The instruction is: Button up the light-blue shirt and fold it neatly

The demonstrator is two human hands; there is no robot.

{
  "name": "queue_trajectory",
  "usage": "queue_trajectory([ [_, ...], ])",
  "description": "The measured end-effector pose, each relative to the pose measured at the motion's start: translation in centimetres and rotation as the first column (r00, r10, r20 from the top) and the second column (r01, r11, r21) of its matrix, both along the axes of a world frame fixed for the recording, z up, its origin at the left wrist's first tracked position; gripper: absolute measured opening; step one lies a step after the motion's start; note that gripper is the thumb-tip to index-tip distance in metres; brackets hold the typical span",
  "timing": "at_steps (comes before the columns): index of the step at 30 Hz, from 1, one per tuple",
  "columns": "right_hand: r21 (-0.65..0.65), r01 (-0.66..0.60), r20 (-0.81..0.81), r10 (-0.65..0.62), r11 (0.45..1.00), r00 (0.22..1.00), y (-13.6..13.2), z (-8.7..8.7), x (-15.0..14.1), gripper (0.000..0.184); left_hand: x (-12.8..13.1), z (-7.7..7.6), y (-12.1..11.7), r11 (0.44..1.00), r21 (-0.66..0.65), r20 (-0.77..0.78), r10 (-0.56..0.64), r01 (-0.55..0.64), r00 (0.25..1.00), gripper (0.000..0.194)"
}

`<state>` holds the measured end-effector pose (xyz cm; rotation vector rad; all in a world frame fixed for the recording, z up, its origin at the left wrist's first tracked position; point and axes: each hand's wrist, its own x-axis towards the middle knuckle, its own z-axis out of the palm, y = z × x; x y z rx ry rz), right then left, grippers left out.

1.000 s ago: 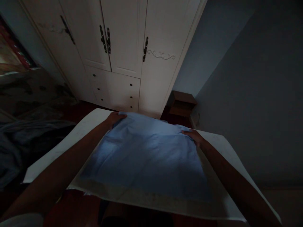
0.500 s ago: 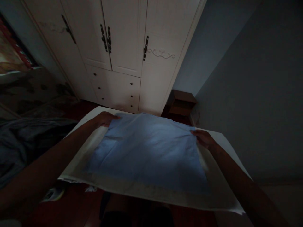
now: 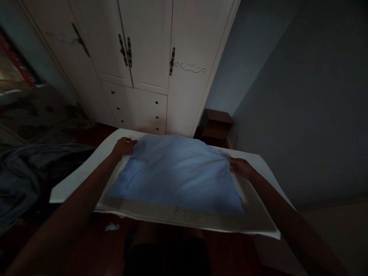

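Note:
A light blue folded cloth (image 3: pixel 178 172) lies on a white board (image 3: pixel 94 161) in front of me. My left hand (image 3: pixel 124 146) rests at the cloth's far left corner, fingers curled onto its edge. At the far right edge sits my right hand (image 3: pixel 240 167), its fingers closed on the fabric there. Both forearms reach out along the cloth's sides. The room is dim and the fingertips are hard to make out.
A white wardrobe (image 3: pixel 149 57) with dark handles and small drawers stands straight ahead. A small brown wooden stand (image 3: pixel 217 124) sits at its right, by a grey wall (image 3: pixel 301 107). Dark bedding (image 3: pixel 25 172) lies at the left. My legs show below the board.
The far edge of the cloth was drawn outward and then settled. Both hands shifted slightly along its far corners. The view tilted a little.

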<state>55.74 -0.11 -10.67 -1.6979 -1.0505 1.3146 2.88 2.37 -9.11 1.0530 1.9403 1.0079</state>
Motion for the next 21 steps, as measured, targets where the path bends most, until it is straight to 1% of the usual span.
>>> queue_trajectory([
  [2, -0.042, -0.043, -0.042, 0.041, 0.998, 0.998, -1.9, 1.0, -0.1, 0.028, -0.2, 0.2, -2.4, 0.998, -0.056, -0.017, -0.008, 0.007, 1.000, 0.037],
  [3, -0.066, -0.063, -0.052, 0.060, 0.996, 0.997, -2.9, 1.3, -0.1, 0.029, -0.2, 0.1, -3.9, 0.997, -0.080, -0.052, -0.017, 0.013, 0.999, 0.040],
  [5, -0.115, -0.095, -0.030, 0.092, 0.989, 0.995, -5.1, 1.8, 0.0, 0.035, -0.2, -0.2, -7.2, 0.994, -0.104, -0.178, -0.041, 0.023, 0.983, 0.047],
  [7, -0.149, -0.122, 0.049, 0.130, 0.981, 0.990, -7.3, 2.0, 0.1, 0.041, -0.1, -0.7, -10.6, 0.998, -0.059, -0.315, -0.038, 0.021, 0.948, 0.052],
  [10, -0.139, -0.218, 0.204, 0.243, 0.966, 0.948, -10.1, 1.7, 0.2, 0.042, -0.2, -0.9, -14.5, 0.999, -0.033, -0.382, -0.028, 0.017, 0.924, 0.048],
  [12, -0.075, -0.279, 0.300, 0.288, 0.957, 0.909, -11.5, 1.2, 0.2, 0.040, -0.5, -0.8, -16.2, 0.999, -0.044, -0.389, -0.047, 0.032, 0.920, 0.038],
  [13, -0.026, -0.294, 0.344, 0.285, 0.955, 0.895, -12.1, 1.0, 0.2, 0.039, -0.7, -0.7, -16.9, 0.998, -0.052, -0.386, -0.053, 0.035, 0.921, 0.034],
  [15, 0.081, -0.291, 0.424, 0.231, 0.953, 0.876, -13.0, 0.5, 0.2, 0.039, -1.0, -0.5, -17.9, 0.997, -0.068, -0.375, -0.055, 0.032, 0.925, 0.029],
  [17, 0.149, -0.270, 0.497, 0.164, 0.951, 0.852, -13.8, 0.2, 0.1, 0.041, -1.2, -0.3, -18.9, 0.995, -0.088, -0.353, -0.065, 0.036, 0.933, 0.031],
  [19, 0.166, -0.252, 0.551, 0.123, 0.953, 0.826, -14.5, 0.1, -0.2, 0.043, -1.4, -0.3, -19.7, 0.994, -0.093, -0.333, -0.081, 0.053, 0.939, 0.033],
  [21, 0.128, -0.271, 0.562, 0.155, 0.954, 0.812, -15.2, 0.1, -0.6, 0.042, -1.6, -0.6, -20.3, 0.995, -0.069, -0.312, -0.092, 0.074, 0.946, 0.030],
])
